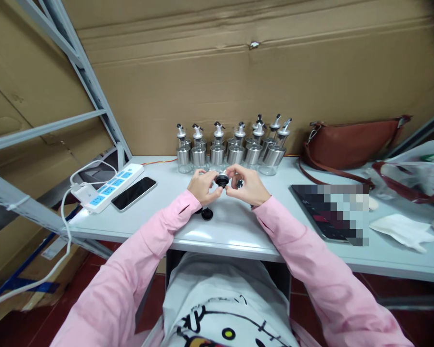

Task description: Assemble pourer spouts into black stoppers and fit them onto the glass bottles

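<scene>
Black pourer cap [222, 180] sits pinched between a worker's left hand [202, 187] and right hand [246, 185], both closed on it above the near side of a white table [238, 231]. Another black part [207, 214] lies loose below the left wrist. Finished-looking glass dispenser bottles [235, 147] line the far edge, beside a brown bag [350, 142] at right.

Bright, even overhead light; soft shadows, table [238, 231] glare, wide-angle edge warp, dark top-right corner, pixelated patch.
</scene>
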A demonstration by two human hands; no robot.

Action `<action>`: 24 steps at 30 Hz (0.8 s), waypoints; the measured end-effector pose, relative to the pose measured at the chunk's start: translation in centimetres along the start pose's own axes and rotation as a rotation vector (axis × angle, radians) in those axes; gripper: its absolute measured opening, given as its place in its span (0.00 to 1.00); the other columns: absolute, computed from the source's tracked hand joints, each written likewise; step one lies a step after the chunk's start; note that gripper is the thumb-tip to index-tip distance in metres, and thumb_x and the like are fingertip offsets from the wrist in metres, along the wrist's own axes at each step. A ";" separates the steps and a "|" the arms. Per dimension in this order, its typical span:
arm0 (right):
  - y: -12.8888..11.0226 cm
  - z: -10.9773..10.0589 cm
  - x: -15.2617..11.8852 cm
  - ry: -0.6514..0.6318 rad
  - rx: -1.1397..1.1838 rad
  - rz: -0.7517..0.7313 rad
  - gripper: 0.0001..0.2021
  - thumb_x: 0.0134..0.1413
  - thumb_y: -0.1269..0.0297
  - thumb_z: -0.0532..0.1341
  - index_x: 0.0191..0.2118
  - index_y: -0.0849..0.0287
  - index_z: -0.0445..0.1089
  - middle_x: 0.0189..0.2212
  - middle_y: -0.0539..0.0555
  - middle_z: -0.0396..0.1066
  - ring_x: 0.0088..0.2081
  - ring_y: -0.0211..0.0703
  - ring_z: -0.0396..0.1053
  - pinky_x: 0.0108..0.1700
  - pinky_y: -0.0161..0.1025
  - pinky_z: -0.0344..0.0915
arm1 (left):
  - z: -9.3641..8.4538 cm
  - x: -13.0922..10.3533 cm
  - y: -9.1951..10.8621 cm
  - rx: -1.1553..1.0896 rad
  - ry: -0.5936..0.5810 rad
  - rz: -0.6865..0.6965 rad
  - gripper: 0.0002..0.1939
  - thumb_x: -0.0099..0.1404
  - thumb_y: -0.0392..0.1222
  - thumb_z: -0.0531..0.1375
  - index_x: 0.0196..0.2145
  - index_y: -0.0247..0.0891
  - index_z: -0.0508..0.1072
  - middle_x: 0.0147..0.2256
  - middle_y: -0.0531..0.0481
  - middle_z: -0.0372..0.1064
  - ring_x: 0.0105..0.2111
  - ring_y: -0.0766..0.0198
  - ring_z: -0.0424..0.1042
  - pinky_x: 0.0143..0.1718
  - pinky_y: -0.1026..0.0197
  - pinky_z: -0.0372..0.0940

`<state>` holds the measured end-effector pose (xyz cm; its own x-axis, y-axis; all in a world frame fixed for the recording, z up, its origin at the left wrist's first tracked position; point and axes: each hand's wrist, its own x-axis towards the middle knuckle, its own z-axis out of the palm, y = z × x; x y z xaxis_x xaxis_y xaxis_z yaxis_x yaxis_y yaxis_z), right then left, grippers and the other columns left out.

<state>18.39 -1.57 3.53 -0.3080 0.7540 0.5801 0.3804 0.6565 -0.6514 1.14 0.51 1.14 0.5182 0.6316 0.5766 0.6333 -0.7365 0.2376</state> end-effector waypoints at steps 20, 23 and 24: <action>0.0 0.1 0.1 -0.010 -0.002 0.031 0.11 0.35 0.71 0.59 0.31 0.60 0.62 0.27 0.48 0.65 0.18 0.29 0.58 0.24 0.32 0.58 | 0.2 0.2 -0.4 -0.104 0.037 -0.015 0.11 0.58 0.47 0.49 0.29 0.37 0.64 0.25 0.54 0.66 0.22 0.67 0.65 0.46 0.53 0.55; 0.0 0.1 0.0 -0.022 0.017 0.048 0.10 0.36 0.70 0.59 0.31 0.60 0.62 0.27 0.48 0.64 0.17 0.28 0.56 0.23 0.31 0.57 | 0.0 0.1 -0.3 -0.123 0.033 -0.021 0.12 0.58 0.48 0.49 0.28 0.37 0.64 0.25 0.55 0.67 0.22 0.68 0.64 0.46 0.53 0.54; 0.0 0.1 0.0 -0.026 0.022 0.055 0.10 0.36 0.69 0.59 0.31 0.60 0.62 0.27 0.47 0.64 0.17 0.27 0.56 0.22 0.31 0.56 | 0.0 0.1 -0.3 -0.128 0.033 -0.020 0.13 0.58 0.49 0.49 0.28 0.37 0.64 0.24 0.55 0.67 0.21 0.68 0.64 0.46 0.54 0.54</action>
<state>18.34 -1.55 3.51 -0.3102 0.7890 0.5304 0.3783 0.6143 -0.6925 1.02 0.80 1.17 0.4857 0.6401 0.5953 0.5637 -0.7498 0.3463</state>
